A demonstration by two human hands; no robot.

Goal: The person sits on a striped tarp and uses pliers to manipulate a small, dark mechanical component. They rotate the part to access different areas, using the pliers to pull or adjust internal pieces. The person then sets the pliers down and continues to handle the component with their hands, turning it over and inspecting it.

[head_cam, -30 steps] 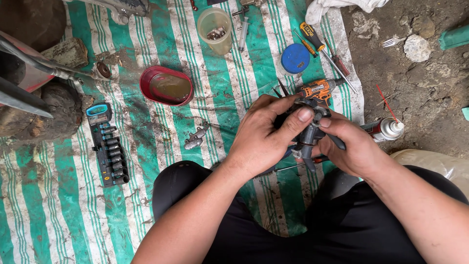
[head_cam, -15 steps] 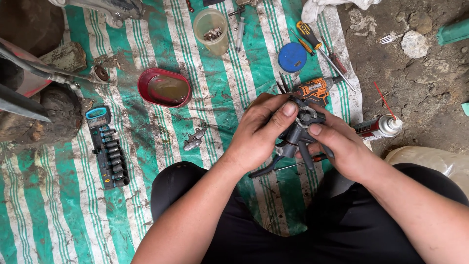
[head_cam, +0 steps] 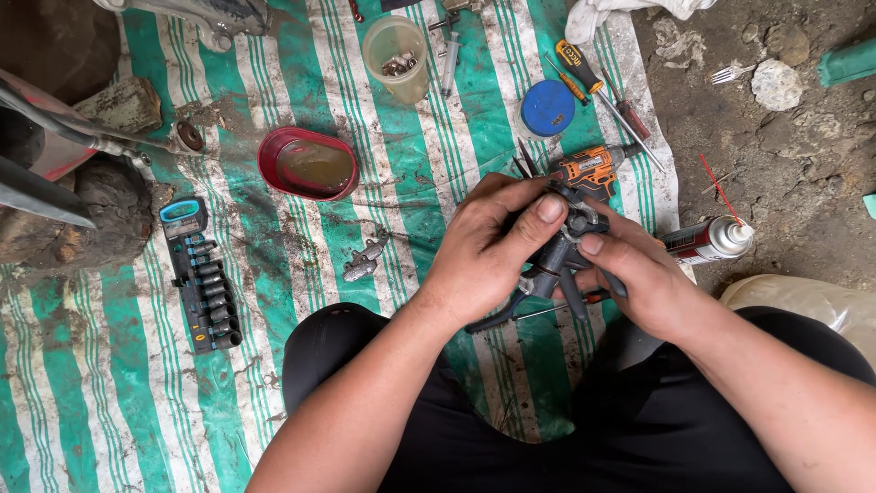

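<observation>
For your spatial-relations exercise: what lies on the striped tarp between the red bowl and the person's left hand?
In the head view, a small grey metal part lies on the striped tarp, between the red bowl and the left hand.

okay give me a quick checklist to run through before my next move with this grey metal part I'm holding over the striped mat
1. Both hands on the part: left hand and right hand both grip the grey metal part. Ok.
2. Part fully visible: the fingers cover much of it. Cannot tell its condition.
3. Cordless drill within reach: lies just beyond the hands on the striped mat. Ok.
4. Socket set: on the mat by the left knee, sockets seated in the rail. Ok.
5. Red bowl: holds brownish liquid, sits apart from the hands. Ok.
6. Spray can: lies on its side at the mat's edge, could roll. Not ok.
</observation>
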